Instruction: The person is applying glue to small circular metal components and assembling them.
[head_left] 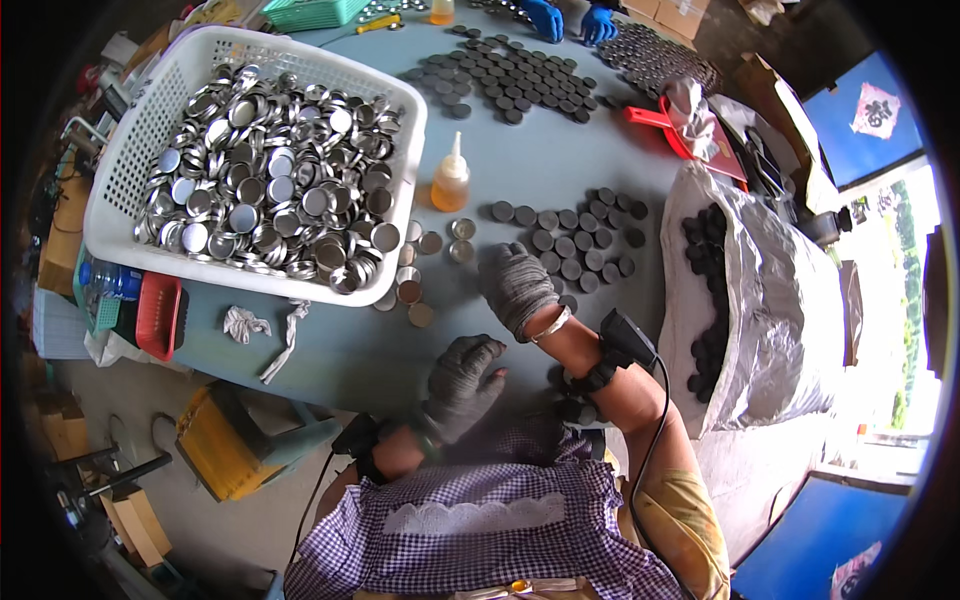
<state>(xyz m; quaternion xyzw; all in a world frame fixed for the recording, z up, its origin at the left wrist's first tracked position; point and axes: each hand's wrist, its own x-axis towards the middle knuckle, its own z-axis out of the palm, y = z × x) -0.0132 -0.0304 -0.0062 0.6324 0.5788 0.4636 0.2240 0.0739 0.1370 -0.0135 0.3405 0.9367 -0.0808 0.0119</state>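
Hiding its fingertips, right hand (pixel 518 285) is curled; can't tell if gripping. Black discs (pixel 571 269) just right of it, metal caps (pixel 461 251) left. Left hand (pixel 462 390), nearer body: half-curled, palm hidden, grip unclear. Dark pieces (pixel 574 411) right of it half-blocked, hard to identify.

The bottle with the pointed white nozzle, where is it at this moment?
The bottle stands on the table, slightly left of centre in the head view, just right of the white basket.

Bright daylight glare at right
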